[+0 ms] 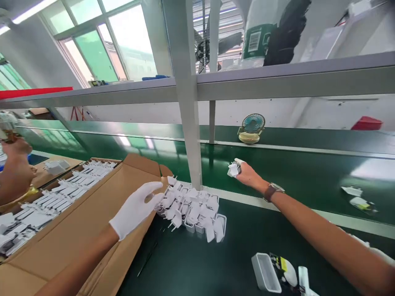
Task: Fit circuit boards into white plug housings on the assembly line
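Note:
My left hand (138,207), in a white glove, reaches to the left edge of a heap of white plastic parts (194,209). Its thumb and fingers are apart, with a gap between them; the fingertips are at the heap, and I cannot tell whether they touch a part. Out over the green conveyor belt, my right hand (247,173) is closed around a small white plastic part (234,169). That wrist wears a watch, and white covers a fingertip. The heap mixes small open trays and flat pieces with thin prongs, lying on the dark green tabletop (222,263).
An open cardboard box (89,205) with rows of white parts stands left. A metal post (189,123) rises behind the heap. A white tray (266,273) and packaged pieces lie front right. A small fan (251,128) stands beyond the belt. Another person's hand (15,168) shows far left.

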{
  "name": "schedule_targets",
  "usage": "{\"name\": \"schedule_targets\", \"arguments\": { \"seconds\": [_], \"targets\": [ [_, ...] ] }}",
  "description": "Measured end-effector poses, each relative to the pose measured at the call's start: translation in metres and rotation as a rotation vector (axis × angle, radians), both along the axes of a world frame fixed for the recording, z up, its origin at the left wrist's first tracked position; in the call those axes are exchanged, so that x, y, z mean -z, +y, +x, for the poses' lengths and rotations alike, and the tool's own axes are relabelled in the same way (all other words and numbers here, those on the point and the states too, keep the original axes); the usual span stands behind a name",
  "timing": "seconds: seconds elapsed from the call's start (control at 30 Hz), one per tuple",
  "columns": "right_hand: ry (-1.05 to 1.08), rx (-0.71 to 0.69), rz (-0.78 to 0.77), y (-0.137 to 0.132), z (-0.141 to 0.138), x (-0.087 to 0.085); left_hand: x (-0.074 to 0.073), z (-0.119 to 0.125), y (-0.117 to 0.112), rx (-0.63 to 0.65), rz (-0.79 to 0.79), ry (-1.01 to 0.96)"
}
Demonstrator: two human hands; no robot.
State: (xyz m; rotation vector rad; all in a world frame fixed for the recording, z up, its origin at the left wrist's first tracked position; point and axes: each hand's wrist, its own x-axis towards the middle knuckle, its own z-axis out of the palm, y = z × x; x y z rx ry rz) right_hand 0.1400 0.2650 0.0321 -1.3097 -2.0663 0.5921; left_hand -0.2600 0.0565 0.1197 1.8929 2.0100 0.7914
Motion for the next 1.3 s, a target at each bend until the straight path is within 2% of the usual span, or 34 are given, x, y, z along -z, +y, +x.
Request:
{"name": "schedule_targets", "arguments": {
  "seconds": [0.17, 0.3, 0.43, 0.57, 0.7, 0.8, 0.87, 0.93, 1.03, 1.1, 1.2, 1.3],
  "targets": [
    [-0.085, 0.032, -0.04, 0.029, -0.005, 0.01, -0.013, 0.02, -0.018, 0.049, -0.007, 0.015],
    [-0.125, -0.02, -0.081, 0.02, -0.002, 0.007, -0.012, 0.042, -0.03, 0.159, 0.046, 0.099],
    [-0.138, -0.056, -0.056, -0.016, 0.023, -0.013, -0.013, 0.072, -0.04, 0.427, 0.108, 0.307],
    [-0.147, -0.042, -0.034, -0.064, 0.068, -0.033, -0.022, 0.121, -0.042, 0.658, -0.001, 0.499],
    [-0.163, 0.046, -0.044, -0.109, 0.123, -0.044, -0.036, 0.171, -0.036, 0.756, -0.11, 0.634],
    [-0.154, 0.13, -0.054, -0.14, 0.156, -0.045, -0.039, 0.199, -0.027, 0.778, -0.137, 0.723],
    [-0.139, 0.186, -0.045, -0.159, 0.17, -0.041, -0.032, 0.211, -0.019, 0.799, -0.164, 0.837],
    [-0.129, 0.229, -0.027, -0.178, 0.178, -0.031, -0.018, 0.219, -0.008, 0.811, -0.171, 1.008],
    [-0.136, 0.27, 0.015, -0.201, 0.184, -0.008, 0.006, 0.224, 0.007, 0.779, -0.139, 1.265],
    [-0.168, 0.273, 0.099, -0.211, 0.187, 0.01, 0.017, 0.224, 0.012, 0.749, -0.112, 1.348],
    [-0.254, 0.235, 0.291, -0.22, 0.194, 0.033, 0.019, 0.226, 0.012, 0.763, -0.093, 1.33],
    [-0.339, 0.185, 0.433, -0.222, 0.202, 0.047, 0.007, 0.232, 0.009, 0.786, -0.099, 1.167]
  ]
}}
